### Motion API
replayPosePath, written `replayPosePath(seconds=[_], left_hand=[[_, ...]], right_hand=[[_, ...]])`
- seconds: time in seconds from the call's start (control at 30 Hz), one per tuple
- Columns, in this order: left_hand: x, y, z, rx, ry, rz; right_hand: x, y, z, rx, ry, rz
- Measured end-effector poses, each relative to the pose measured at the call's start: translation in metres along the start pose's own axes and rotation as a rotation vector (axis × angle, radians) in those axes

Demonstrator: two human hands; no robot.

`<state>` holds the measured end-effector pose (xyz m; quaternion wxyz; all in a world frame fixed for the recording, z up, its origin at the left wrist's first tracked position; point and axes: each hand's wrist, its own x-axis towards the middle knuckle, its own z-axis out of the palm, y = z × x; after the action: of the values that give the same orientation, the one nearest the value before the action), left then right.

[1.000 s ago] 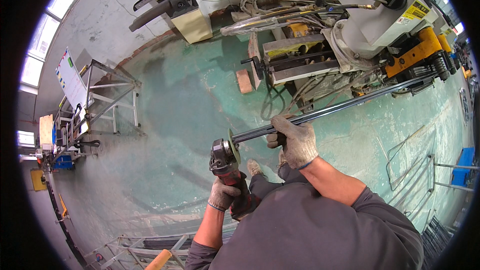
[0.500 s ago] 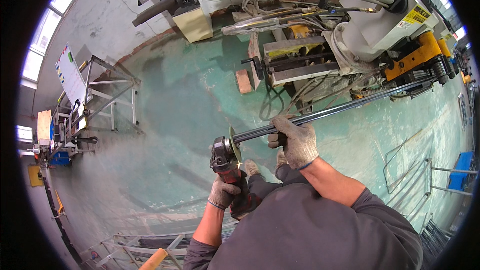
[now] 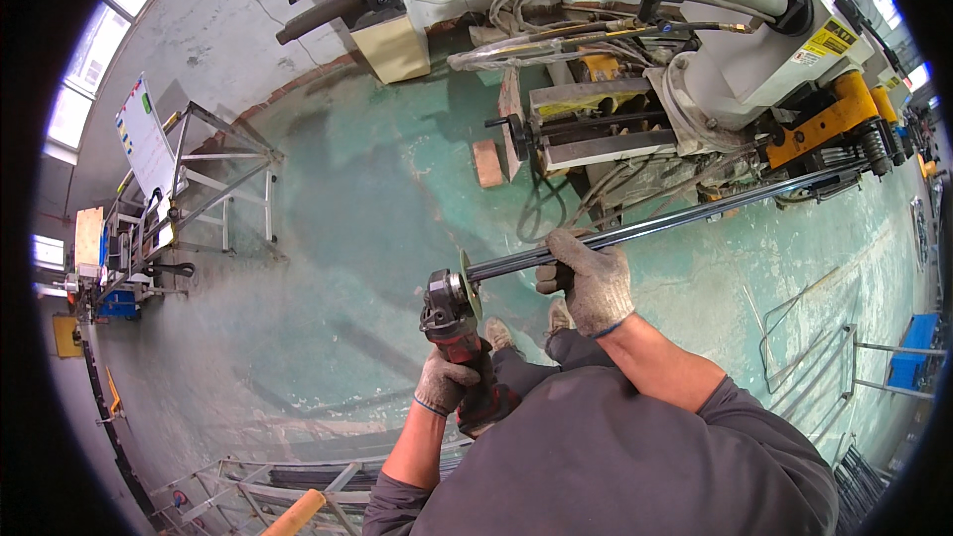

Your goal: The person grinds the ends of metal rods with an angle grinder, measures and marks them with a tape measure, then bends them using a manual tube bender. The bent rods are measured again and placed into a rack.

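In my gloved left hand [image 3: 446, 382] is an angle grinder [image 3: 452, 313], gripped by its body with the head pointing away from me. Its greenish disc [image 3: 470, 283] stands edge-on against the near ends of a bundle of long, dark metal tubes [image 3: 695, 213]. My right hand [image 3: 594, 286], also in a grey work glove, is wrapped round that bundle a short way behind the ends. From there the tubes run up and right to the orange part [image 3: 824, 124] of a large machine. How many tubes there are I cannot make out.
A brick [image 3: 487, 164] lies on the green floor near the machine's hand crank [image 3: 511, 134]. At the left stands a metal frame [image 3: 228, 184] with a whiteboard [image 3: 149, 139]. Racks with metal bars [image 3: 288, 476] are behind me. A blue bin [image 3: 913, 350] sits far right.
The small spark beneath the disc is no longer visible. The view has shifted slightly; both hands keep nearly the same hold and place.
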<state>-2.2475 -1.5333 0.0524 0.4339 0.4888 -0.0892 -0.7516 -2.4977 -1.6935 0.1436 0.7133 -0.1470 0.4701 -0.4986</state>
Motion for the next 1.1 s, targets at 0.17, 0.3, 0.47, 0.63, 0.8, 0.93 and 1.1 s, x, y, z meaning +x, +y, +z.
replayPosePath(seconds=[0.17, 0.3, 0.47, 0.63, 0.8, 0.93, 1.1], left_hand=[[-0.0004, -0.0016, -0.0005, 0.015, 0.001, 0.009], [-0.0004, -0.0023, -0.0004, 0.028, 0.006, 0.029], [-0.0015, -0.0011, 0.0011, -0.035, -0.032, -0.013], [-0.002, 0.0022, 0.0042, 0.017, 0.006, -0.003], [-0.001, 0.0022, 0.0028, 0.014, 0.003, -0.006], [0.0023, 0.0007, -0.0019, 0.011, -0.023, -0.004], [0.0038, 0.001, -0.0028, 0.03, 0.021, -0.008]], right_hand=[[-0.0016, -0.0001, -0.0009, -0.044, 0.003, 0.014], [-0.0023, -0.0003, -0.0015, -0.046, 0.002, 0.0], [-0.0015, 0.0, -0.0021, -0.029, 0.004, -0.011], [-0.0001, 0.0012, -0.0029, -0.001, -0.013, -0.008], [0.0009, 0.0012, -0.0029, 0.006, -0.01, -0.001], [0.0005, 0.0003, -0.0013, 0.0, 0.01, 0.0], [-0.0003, 0.0, 0.0014, -0.04, 0.032, 0.004]])
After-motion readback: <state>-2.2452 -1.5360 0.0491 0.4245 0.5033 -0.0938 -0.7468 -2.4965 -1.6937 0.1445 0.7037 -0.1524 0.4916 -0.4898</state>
